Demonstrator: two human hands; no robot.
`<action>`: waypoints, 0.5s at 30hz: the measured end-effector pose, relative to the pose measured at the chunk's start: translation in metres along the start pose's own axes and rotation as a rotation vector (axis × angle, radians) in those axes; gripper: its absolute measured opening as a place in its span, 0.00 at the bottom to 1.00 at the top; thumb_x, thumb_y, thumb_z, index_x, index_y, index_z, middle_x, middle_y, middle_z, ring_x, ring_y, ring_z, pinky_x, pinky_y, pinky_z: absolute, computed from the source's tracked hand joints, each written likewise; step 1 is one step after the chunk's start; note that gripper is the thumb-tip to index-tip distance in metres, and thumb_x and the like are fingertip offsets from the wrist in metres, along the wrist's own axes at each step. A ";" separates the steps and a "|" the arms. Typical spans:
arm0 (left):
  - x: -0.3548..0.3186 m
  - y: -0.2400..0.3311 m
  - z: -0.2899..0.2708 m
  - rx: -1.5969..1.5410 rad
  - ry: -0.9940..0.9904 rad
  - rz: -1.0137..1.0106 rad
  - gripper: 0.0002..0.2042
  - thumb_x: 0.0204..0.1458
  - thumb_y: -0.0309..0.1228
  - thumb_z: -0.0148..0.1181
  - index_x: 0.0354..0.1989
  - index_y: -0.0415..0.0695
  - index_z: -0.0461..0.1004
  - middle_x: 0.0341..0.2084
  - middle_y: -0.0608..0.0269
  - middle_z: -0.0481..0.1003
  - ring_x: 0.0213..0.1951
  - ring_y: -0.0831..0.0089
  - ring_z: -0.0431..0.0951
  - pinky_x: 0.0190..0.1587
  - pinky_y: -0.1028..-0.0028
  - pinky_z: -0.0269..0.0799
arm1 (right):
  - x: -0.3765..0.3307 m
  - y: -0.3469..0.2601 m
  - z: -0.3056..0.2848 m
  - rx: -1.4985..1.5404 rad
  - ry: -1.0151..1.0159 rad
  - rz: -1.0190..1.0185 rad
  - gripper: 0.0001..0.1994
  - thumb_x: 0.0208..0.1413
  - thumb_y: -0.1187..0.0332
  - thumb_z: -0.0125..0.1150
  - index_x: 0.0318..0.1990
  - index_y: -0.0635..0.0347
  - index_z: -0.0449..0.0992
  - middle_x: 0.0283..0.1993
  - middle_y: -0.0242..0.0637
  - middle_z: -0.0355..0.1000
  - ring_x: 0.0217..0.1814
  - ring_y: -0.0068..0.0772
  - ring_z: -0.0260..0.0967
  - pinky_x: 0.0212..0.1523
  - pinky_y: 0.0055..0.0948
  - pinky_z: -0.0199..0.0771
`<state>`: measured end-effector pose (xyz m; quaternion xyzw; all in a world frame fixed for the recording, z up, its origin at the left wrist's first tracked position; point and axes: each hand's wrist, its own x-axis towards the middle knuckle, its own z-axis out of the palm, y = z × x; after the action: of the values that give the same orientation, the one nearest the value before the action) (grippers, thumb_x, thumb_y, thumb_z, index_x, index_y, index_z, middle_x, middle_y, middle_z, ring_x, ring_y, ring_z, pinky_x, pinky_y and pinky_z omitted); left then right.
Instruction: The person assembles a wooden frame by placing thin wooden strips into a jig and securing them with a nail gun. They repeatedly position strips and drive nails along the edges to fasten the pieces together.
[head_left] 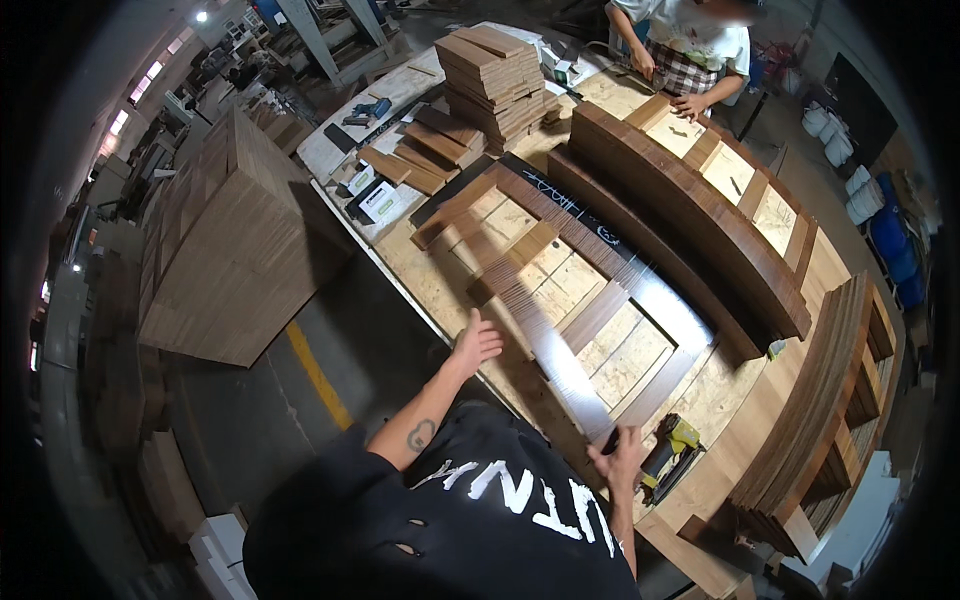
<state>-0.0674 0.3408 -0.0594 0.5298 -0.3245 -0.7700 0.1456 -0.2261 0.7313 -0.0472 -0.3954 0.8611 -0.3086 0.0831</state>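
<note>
Frame of brown wood [594, 316], one, lies flat on the workbench [745, 395] before the person, its three gaps parted by two inner crosspieces. Two bare hands are at its near side: the left hand [477, 345], fingers spread apart and seemingly holding nothing, is beside the near rail, though contact cannot be told; the right hand [618, 457], fingers partly curled, is at the near right corner, and whether it grips anything cannot be told. Just right of that hand lies one yellow-and-black nail gun [672, 455]. Beyond the frame stand two long curved wooden pieces [690, 210], and past them one co-worker [690, 50] has one hand on a second frame [752, 195]. Far left on the bench are one tall stack of boards [490, 90], one power tool [367, 112] and two small boxes [378, 202]; at right, one stack of curved frames [815, 425].
</note>
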 end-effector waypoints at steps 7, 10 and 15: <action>-0.014 0.017 -0.016 -0.027 0.198 -0.065 0.43 0.61 0.57 0.56 0.76 0.43 0.48 0.75 0.42 0.47 0.71 0.40 0.56 0.68 0.39 0.54 | -0.003 -0.045 0.034 0.020 -0.139 -0.100 0.35 0.41 0.50 0.76 0.53 0.65 0.72 0.44 0.51 0.68 0.46 0.56 0.68 0.44 0.46 0.72; 0.007 0.002 -0.048 0.235 0.241 -0.060 0.41 0.61 0.53 0.59 0.72 0.35 0.54 0.64 0.35 0.63 0.61 0.45 0.71 0.55 0.50 0.77 | -0.002 -0.053 0.046 -0.009 -0.154 -0.099 0.36 0.43 0.53 0.76 0.56 0.64 0.71 0.46 0.53 0.67 0.51 0.57 0.66 0.51 0.47 0.68; 0.024 0.006 -0.061 0.421 0.243 0.050 0.34 0.61 0.51 0.61 0.60 0.30 0.67 0.45 0.46 0.75 0.42 0.58 0.82 0.43 0.65 0.83 | -0.004 -0.056 0.082 -0.177 0.003 0.044 0.38 0.45 0.55 0.77 0.62 0.61 0.69 0.58 0.54 0.64 0.62 0.58 0.60 0.64 0.53 0.57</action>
<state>-0.0218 0.3014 -0.0868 0.6291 -0.4710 -0.6120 0.0891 -0.1564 0.6684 -0.0798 -0.3818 0.8936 -0.2299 0.0530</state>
